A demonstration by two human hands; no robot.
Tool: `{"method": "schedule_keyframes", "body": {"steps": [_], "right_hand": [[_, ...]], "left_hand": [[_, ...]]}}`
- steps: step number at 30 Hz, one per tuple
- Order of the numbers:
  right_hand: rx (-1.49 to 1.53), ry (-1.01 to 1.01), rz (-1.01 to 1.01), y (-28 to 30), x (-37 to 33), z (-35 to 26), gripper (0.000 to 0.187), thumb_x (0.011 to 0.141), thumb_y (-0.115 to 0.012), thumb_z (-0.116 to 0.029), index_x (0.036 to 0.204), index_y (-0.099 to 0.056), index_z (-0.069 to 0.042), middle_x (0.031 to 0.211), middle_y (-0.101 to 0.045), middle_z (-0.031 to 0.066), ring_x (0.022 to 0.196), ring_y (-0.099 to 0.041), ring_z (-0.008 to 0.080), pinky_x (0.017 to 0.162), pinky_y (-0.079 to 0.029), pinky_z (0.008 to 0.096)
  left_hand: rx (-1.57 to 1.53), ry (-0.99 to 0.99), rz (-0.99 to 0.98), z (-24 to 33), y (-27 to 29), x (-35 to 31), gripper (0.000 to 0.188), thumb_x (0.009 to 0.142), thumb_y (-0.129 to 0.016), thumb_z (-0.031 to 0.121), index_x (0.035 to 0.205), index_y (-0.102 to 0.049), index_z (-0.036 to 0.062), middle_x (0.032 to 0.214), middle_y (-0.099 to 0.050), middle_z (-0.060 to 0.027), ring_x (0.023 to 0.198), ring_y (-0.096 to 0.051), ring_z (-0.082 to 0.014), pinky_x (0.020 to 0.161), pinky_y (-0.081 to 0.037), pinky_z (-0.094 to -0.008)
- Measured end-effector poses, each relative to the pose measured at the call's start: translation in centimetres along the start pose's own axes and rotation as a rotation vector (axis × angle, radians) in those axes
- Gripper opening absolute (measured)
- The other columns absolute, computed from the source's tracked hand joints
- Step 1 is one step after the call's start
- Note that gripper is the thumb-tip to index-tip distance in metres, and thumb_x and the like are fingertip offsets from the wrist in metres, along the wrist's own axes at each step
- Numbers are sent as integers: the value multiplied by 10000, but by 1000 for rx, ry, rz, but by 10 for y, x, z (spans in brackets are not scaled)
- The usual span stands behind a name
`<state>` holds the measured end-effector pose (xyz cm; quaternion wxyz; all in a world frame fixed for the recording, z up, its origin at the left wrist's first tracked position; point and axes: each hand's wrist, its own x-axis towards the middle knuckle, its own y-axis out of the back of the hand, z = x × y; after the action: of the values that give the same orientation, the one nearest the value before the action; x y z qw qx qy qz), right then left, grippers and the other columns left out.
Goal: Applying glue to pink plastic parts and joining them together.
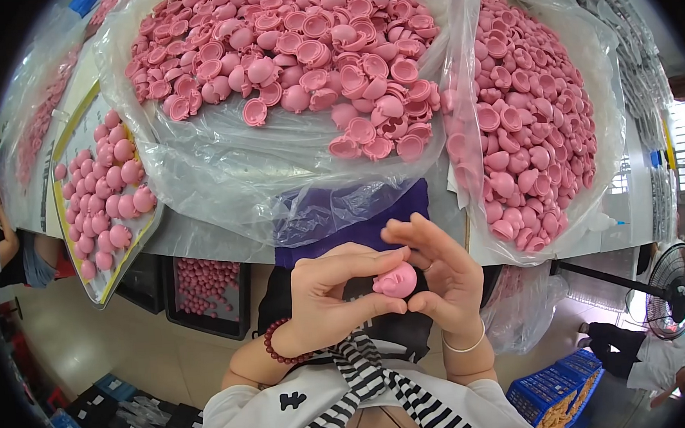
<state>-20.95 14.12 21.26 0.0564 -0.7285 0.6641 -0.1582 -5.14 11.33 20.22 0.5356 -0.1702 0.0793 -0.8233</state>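
Note:
My left hand (328, 292), wearing a dark red beaded bracelet, pinches a small pink rounded plastic piece (396, 280) between thumb and forefinger. The piece has small raised details on one side. My right hand (450, 274), with a bangle at the wrist, is beside it with fingers curved and apart; its thumb is close to the piece, and I cannot tell whether it touches. Beyond my hands, a heap of pink half-shells (293, 48) lies on a clear plastic sheet (222, 162). A purple cloth (390, 215) hangs at the table edge.
To the left, a yellow-rimmed tray (96, 288) holds pink rounded pieces. Below it, a black bin (242, 302) contains more. Another bagged heap of pink shells (533, 132) sits to the right. A fan (673, 292), blue crates (546, 394) and a person (633, 353) are at the right.

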Motion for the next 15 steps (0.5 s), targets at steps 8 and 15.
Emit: {"method": "schedule_keyframes", "body": {"steps": [8,15], "right_hand": [[76,-62,-91,0,3,3,498,725,-709,-110,1134,-506,90,1086,-570,180,1010,-558,246,893,-433,342],[81,-118,-43,-2,0,4,440,718,-718,-123,1063,-549,92,1083,-566,207,1008,-556,265,896,-425,367]], "left_hand": [[28,-72,2,0,5,1,430,564,-784,-10,973,-651,-16,899,-665,-114,741,-601,-142,672,-475,-242],[77,-27,-56,3,10,9,392,520,-794,13,889,-664,-22,819,-657,-145,705,-590,-188,639,-461,-269]]}}
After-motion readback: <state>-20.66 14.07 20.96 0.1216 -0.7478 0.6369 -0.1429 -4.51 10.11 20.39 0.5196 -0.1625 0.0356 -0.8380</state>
